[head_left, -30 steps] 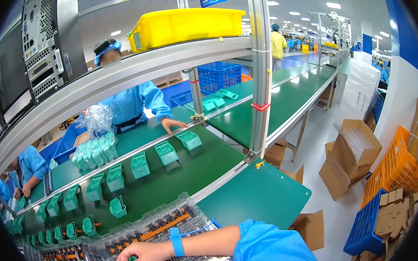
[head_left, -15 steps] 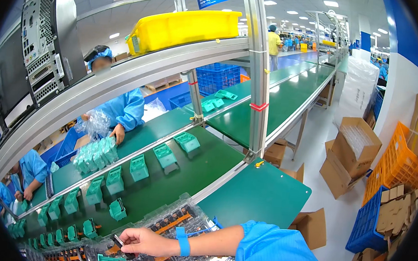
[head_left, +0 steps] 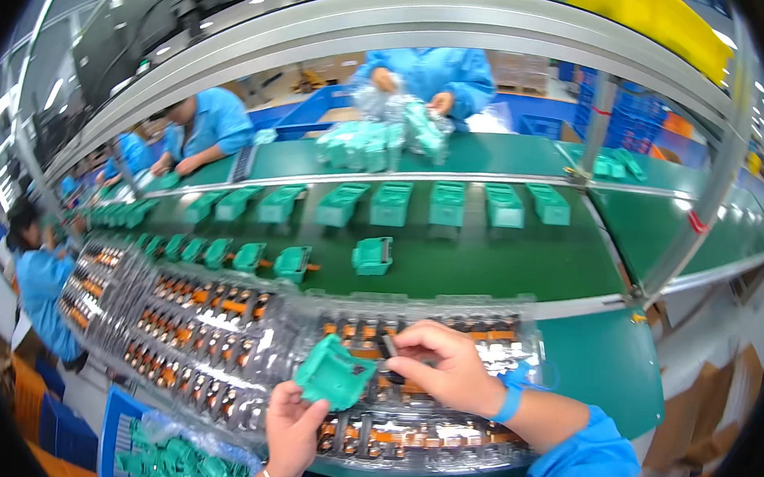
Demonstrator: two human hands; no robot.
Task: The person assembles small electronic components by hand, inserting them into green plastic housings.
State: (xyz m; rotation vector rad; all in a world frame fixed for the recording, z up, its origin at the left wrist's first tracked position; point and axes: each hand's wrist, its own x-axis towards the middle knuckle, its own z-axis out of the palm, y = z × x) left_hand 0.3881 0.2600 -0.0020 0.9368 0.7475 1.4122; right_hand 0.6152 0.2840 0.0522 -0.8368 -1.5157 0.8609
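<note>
My left hand (head_left: 291,432) is closed on a green plastic housing (head_left: 334,372), tilted with its hollow side showing. Just right of it, my right hand (head_left: 448,367) pinches a small dark part (head_left: 386,347) with a flat grey edge; its exact kind is too blurred to tell. The dark part is close to the housing's right side, and I cannot tell whether they touch. Both hands are above clear plastic trays (head_left: 292,321) with rows of small black parts that have orange strips (head_left: 235,306). A blue band circles my right wrist.
Green housings (head_left: 390,205) stand in rows on the green conveyor (head_left: 478,254) beyond the trays. A blue crate (head_left: 113,432) of green pieces is at lower left. Metal framing (head_left: 414,30) crosses above. Across the line, a person in blue (head_left: 438,74) handles bagged green parts (head_left: 362,144).
My view has swung left, bringing more trays and the crate into sight. My left hand now shows, holding the green housing. The right hand still pinches the small dark part, now beside the housing.
</note>
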